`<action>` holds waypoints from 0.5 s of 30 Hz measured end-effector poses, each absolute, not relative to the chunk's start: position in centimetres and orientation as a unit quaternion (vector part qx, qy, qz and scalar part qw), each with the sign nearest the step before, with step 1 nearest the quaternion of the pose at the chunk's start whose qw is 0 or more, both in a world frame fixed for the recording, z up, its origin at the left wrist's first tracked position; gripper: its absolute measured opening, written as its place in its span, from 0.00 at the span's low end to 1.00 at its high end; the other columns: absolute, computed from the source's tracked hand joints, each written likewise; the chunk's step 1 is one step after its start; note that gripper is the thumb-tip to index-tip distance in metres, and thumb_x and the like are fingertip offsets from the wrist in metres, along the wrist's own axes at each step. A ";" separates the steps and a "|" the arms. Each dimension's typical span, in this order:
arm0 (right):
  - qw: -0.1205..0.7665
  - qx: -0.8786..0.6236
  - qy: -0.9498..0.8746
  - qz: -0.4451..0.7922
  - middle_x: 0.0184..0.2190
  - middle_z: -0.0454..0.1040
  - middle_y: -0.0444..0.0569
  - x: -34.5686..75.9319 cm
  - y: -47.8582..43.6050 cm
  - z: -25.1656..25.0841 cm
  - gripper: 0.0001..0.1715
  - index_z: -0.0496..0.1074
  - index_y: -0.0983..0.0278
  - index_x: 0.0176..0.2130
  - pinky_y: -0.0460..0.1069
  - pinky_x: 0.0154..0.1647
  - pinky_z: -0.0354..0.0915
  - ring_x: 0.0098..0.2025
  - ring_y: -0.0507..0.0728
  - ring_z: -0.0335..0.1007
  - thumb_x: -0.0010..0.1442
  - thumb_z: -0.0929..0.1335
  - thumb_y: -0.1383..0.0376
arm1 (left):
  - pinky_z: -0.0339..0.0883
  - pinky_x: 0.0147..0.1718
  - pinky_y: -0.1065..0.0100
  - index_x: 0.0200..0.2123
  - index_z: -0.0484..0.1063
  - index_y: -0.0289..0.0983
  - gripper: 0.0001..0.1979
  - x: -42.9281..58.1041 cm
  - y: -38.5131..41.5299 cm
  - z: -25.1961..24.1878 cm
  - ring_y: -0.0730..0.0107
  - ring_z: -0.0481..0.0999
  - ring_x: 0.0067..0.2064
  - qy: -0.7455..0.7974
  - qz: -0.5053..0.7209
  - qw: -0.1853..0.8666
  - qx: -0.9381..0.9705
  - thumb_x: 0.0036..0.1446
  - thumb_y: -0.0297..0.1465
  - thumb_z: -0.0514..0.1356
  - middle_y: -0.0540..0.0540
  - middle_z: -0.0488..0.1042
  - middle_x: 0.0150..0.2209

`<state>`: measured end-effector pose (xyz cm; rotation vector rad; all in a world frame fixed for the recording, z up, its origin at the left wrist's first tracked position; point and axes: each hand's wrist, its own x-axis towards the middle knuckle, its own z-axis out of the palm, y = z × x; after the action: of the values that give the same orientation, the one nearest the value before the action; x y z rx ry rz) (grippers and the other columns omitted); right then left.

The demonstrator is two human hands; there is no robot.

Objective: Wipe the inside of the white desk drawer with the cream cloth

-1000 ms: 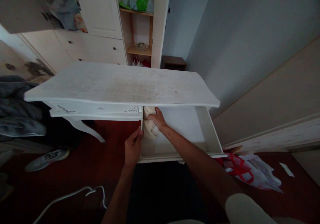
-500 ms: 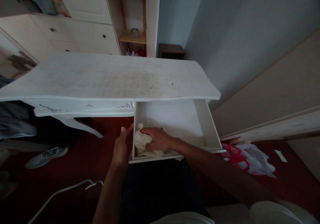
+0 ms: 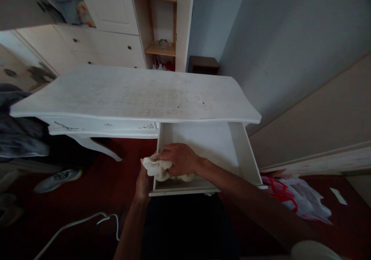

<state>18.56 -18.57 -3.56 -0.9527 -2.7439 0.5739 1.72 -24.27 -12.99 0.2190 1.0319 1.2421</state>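
A white desk (image 3: pixel 130 93) has its right drawer (image 3: pixel 211 140) pulled out toward me. Inside the drawer's left end, my right hand (image 3: pixel 181 159) grips a cream cloth (image 3: pixel 158 168), its fingers curled over it. Part of the cloth hangs over the drawer's left side wall. My left hand (image 3: pixel 144 180) is at the outside of that wall, just under the cloth; its fingers are mostly hidden behind the cloth and the drawer, so its grip does not show.
Behind the desk are white cabinets (image 3: pixel 116 4) with an open shelf section. A wall rises at the right. Plastic bags (image 3: pixel 304 198) lie on the red floor at right, a shoe (image 3: pixel 58 179) and a white hanger (image 3: pixel 72 225) at left.
My right hand has brought the cloth up from inside the drawer onto the left wall's top edge. The cloth now covers part of my left hand. The view has shifted slightly.
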 end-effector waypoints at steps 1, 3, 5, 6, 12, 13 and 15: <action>0.097 -0.349 -0.913 0.191 0.44 0.78 0.49 18.7 -18.2 -3.8 0.21 0.77 0.59 0.51 0.51 0.47 0.68 0.45 0.59 0.73 0.57 0.73 0.61 | 0.73 0.55 0.54 0.59 0.74 0.38 0.35 1.9 -24.4 -12.9 0.51 0.79 0.54 0.456 0.558 0.686 0.096 0.63 0.57 0.56 0.41 0.82 0.47; 0.121 -0.413 -0.884 0.181 0.47 0.77 0.51 19.0 -17.4 -4.3 0.21 0.77 0.60 0.53 0.52 0.51 0.69 0.48 0.60 0.72 0.59 0.72 0.63 | 0.71 0.56 0.52 0.58 0.76 0.35 0.36 2.1 -24.7 -12.5 0.47 0.78 0.56 0.444 0.557 0.694 0.103 0.61 0.58 0.57 0.38 0.82 0.49; 0.155 -0.484 -0.845 0.165 0.52 0.75 0.52 19.0 -16.8 -4.6 0.26 0.73 0.60 0.59 0.54 0.55 0.68 0.53 0.61 0.70 0.61 0.70 0.64 | 0.72 0.55 0.52 0.55 0.78 0.34 0.35 2.0 -24.9 -12.2 0.45 0.79 0.55 0.471 0.539 0.688 0.117 0.60 0.57 0.58 0.36 0.82 0.48; 0.168 -0.519 -0.823 0.158 0.54 0.73 0.53 18.8 -16.4 -4.6 0.29 0.70 0.59 0.63 0.54 0.57 0.68 0.54 0.61 0.69 0.63 0.69 0.64 | 0.73 0.54 0.53 0.54 0.79 0.33 0.33 1.9 -25.1 -12.1 0.46 0.80 0.54 0.498 0.527 0.678 0.122 0.61 0.55 0.59 0.36 0.83 0.47; 0.122 -0.592 -0.786 0.134 0.57 0.69 0.58 17.4 -15.6 -4.5 0.37 0.53 0.55 0.73 0.57 0.51 0.72 0.53 0.65 0.70 0.69 0.62 0.63 | 0.74 0.48 0.57 0.46 0.81 0.32 0.29 1.8 -26.6 -12.1 0.50 0.83 0.48 0.585 0.491 0.631 0.137 0.57 0.52 0.63 0.38 0.84 0.40; 0.107 -0.585 -0.793 0.130 0.58 0.69 0.59 17.3 -15.8 -4.5 0.37 0.52 0.55 0.74 0.57 0.51 0.72 0.53 0.66 0.70 0.70 0.62 0.63 | 0.75 0.48 0.57 0.45 0.81 0.32 0.30 1.9 -26.9 -12.2 0.49 0.82 0.47 0.586 0.493 0.627 0.140 0.55 0.53 0.64 0.38 0.84 0.39; 0.088 -0.560 -0.815 0.121 0.59 0.68 0.61 17.5 -16.2 -4.6 0.37 0.52 0.56 0.74 0.58 0.52 0.71 0.53 0.66 0.70 0.70 0.62 0.64 | 0.74 0.48 0.57 0.44 0.81 0.33 0.31 2.2 -27.5 -12.3 0.49 0.82 0.47 0.589 0.505 0.614 0.147 0.50 0.54 0.66 0.39 0.83 0.38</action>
<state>17.52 -16.22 -4.63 -1.6674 -2.4261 0.3603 2.17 -27.55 -12.25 0.3400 1.3571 1.1650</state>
